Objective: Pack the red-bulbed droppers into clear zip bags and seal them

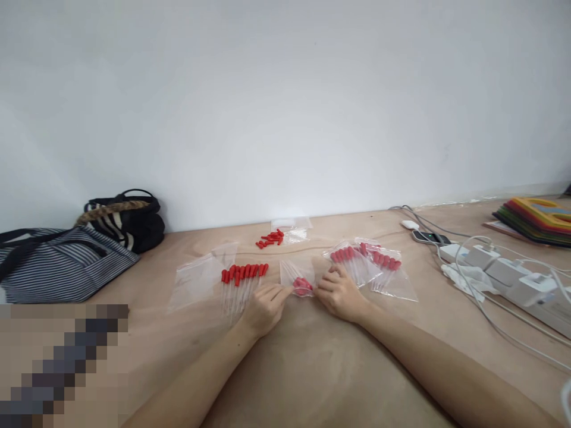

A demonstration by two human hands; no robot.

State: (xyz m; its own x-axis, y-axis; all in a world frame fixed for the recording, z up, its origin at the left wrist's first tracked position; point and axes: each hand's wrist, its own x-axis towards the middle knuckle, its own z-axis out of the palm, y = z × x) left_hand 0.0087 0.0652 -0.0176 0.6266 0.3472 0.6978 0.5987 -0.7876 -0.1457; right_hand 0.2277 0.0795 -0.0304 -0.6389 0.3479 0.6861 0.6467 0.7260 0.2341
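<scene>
Just pinching a small clear plastic bag (294,272) of red-bulbed, clear-stemmed droppers (303,286) by its near corners, with left hand (266,306) and right hand (339,291), a bit below mid-frame, plus another row of droppers (241,273) left of centre

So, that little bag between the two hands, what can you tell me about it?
The bag is small, clear and looks like thin plastic. Inside are slim, see-through stems with red bulbs bunched at the end nearest the person. It sits over the brown surface, and the left hand and right hand hold its near edge, one at each side. Whether it is sealed, I can't tell.
</scene>
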